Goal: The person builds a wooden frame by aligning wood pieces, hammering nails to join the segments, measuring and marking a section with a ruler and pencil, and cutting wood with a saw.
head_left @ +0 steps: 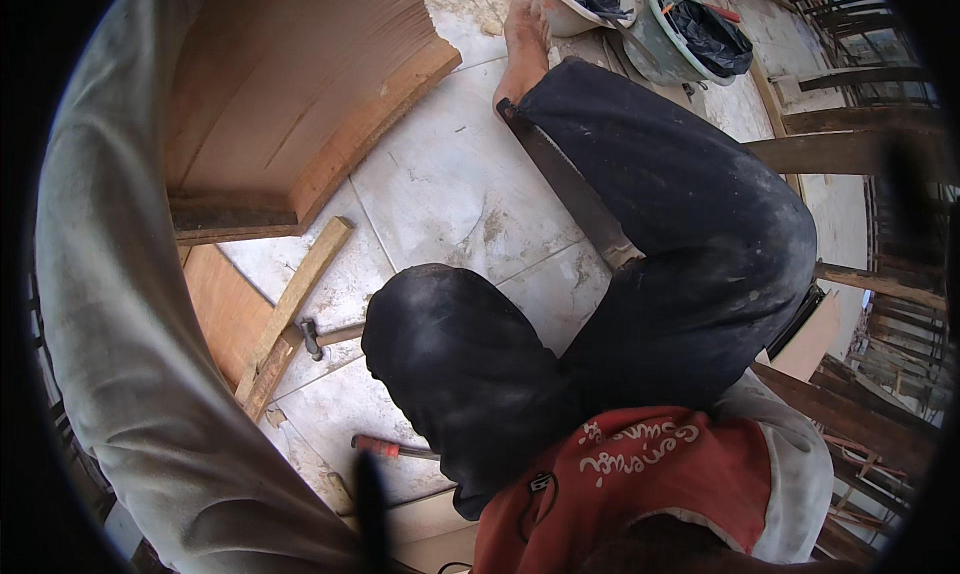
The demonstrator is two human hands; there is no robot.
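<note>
Neither of my hands shows. My left arm, in a pale grey sleeve [115, 264], runs up along the left side and leaves the picture at the top, so its hand is hidden. Beside that sleeve leans a plywood panel [280, 84] with wooden battens along its edges. A short part of my right grey sleeve [795, 464] shows by my red shirt; the hand is out of sight. A hand saw [560, 179] lies on the floor between my legs. By my knee are a hammer [313, 340] and a red-handled tool [376, 445].
Loose wooden battens [305, 284] and a plywood piece [222, 309] lie on the dusty tiled floor [430, 194]. Two tubs stand at the top, a white one [570, 12] and a greenish one [655, 59], both with black plastic in them. Several wooden slats [850, 154] line the right side.
</note>
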